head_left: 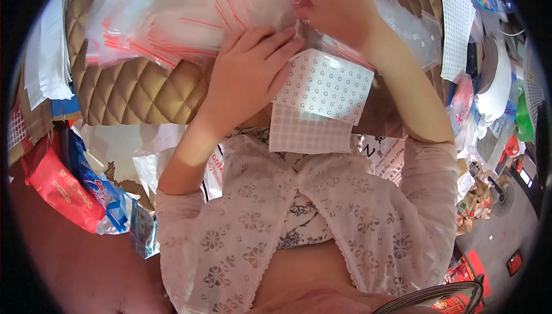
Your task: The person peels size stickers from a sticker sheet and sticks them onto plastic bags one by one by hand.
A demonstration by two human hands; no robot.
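On remote inspection I find clear plastic bags (190, 38) with red edge strips heaped and overlapping on the quilted brown surface (149, 95), and, nearer the wearer, a slightly tilted white sheet (330, 87) bearing rows of small dark marks, partly covering a paler sheet (310, 135) of round spots.

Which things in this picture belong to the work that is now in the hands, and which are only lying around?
Seemingly in use:
clear bags with red edges, at the left hand and right hand
white printed sheet, beside the left hand
greyish dotted sheet, partly under it

Apparently just lying about:
red bag, left side
blue package beside it
white sheets, upper left
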